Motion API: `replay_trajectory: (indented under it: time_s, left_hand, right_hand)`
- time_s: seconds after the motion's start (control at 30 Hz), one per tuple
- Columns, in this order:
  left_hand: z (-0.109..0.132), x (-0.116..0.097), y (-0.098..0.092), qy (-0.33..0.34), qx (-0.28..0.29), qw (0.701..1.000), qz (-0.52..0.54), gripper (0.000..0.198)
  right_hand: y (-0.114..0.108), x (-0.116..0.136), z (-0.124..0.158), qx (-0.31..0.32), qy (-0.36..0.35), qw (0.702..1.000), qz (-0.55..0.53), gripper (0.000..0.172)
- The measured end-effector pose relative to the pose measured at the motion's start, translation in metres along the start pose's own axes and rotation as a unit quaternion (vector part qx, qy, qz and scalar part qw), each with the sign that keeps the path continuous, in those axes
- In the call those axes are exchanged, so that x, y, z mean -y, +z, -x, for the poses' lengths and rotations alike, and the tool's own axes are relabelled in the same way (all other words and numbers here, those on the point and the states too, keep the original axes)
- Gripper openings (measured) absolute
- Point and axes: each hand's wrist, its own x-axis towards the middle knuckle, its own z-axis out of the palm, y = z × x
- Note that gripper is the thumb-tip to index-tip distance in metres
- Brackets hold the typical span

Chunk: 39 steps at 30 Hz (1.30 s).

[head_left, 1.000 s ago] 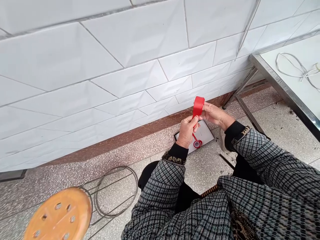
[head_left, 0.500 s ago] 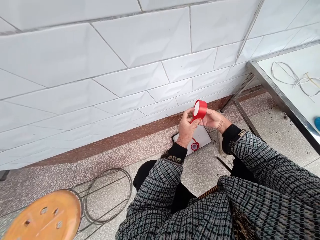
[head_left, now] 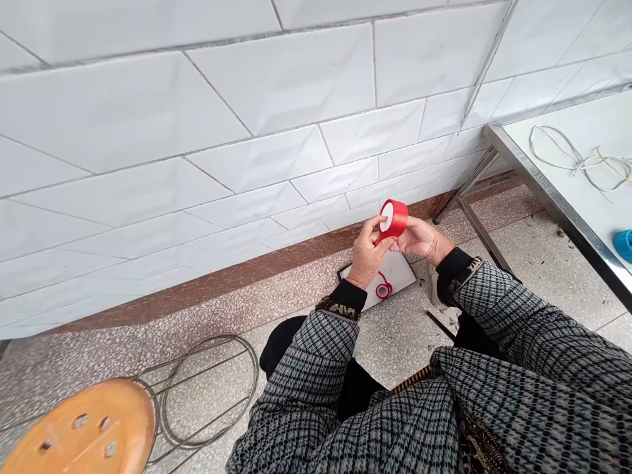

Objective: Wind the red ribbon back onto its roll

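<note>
A wide roll of glossy red ribbon (head_left: 399,217) with a white core is held up in front of the tiled wall. My left hand (head_left: 368,253) grips it from the left, fingers at the core and thumb at the lower edge. From behind and to the right, my right hand (head_left: 422,237) closes on its lower side; the roll hides some of those fingertips. Below the hands, a narrower red ribbon roll (head_left: 384,290) with a loose end lies on a white, dark-edged board or tray (head_left: 402,273) on the floor.
An orange-topped stool (head_left: 106,421) with a wire frame is at lower left. To the right stands a metal-edged table (head_left: 548,178) bearing tangled white cord (head_left: 575,158) and a blue object (head_left: 623,243). The white tiled wall (head_left: 296,72) rises in front. A dark strip (head_left: 441,325) lies on the floor.
The view has shifted slightly, bringing more of the blue object on the table into sight. Both hands keep nearly the same hold on the red ribbon roll.
</note>
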Motion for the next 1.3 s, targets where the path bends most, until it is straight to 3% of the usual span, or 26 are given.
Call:
replay_trajectory:
  time_s: [0.23, 0.4, 0.5, 0.63, 0.77, 0.9, 0.97, 1.2, 1.27, 1.3]
  left_hand:
    - [-0.007, 0.001, -0.003, -0.034, 0.004, 0.999, 0.009, 0.052]
    - [-0.012, -0.001, -0.007, -0.081, 0.016, 0.994, 0.066, 0.058]
    - [-0.012, -0.006, -0.010, -0.098, 0.011, 0.990, 0.098, 0.057]
    - [-0.008, -0.013, -0.015, -0.128, 0.034, 0.984, 0.115, 0.061]
    - [-0.003, -0.012, -0.017, -0.144, 0.059, 0.981, 0.119, 0.061]
    - [0.001, -0.006, -0.013, -0.102, 0.000, 0.986, 0.131, 0.050]
    - [0.002, -0.004, -0.011, -0.079, -0.012, 0.988, 0.134, 0.043]
    - [0.006, -0.006, -0.009, -0.067, 0.006, 0.987, 0.147, 0.055]
    - [0.008, -0.007, -0.009, -0.075, 0.002, 0.985, 0.156, 0.054]
    - [0.008, -0.008, -0.009, -0.078, 0.002, 0.984, 0.163, 0.053]
  right_hand:
    - [0.002, -0.004, -0.004, -0.006, 0.009, 0.999, -0.041, 0.008]
    - [0.004, -0.009, 0.000, -0.006, -0.001, 0.999, 0.035, 0.017]
    - [0.004, -0.006, 0.001, -0.025, -0.064, 0.992, 0.110, 0.022]
    - [-0.004, 0.001, -0.002, -0.035, -0.186, 0.948, 0.257, 0.049]
    - [-0.016, 0.009, -0.004, -0.051, -0.238, 0.885, 0.396, 0.051]
    - [-0.021, 0.017, -0.001, -0.135, -0.308, 0.797, 0.502, 0.050]
    - [-0.021, 0.021, 0.000, -0.171, -0.318, 0.768, 0.528, 0.053]
    - [-0.018, 0.021, -0.004, -0.224, -0.333, 0.734, 0.549, 0.055]
    - [-0.017, 0.021, -0.006, -0.229, -0.331, 0.744, 0.534, 0.056]
    - [-0.017, 0.021, -0.008, -0.218, -0.324, 0.764, 0.514, 0.056]
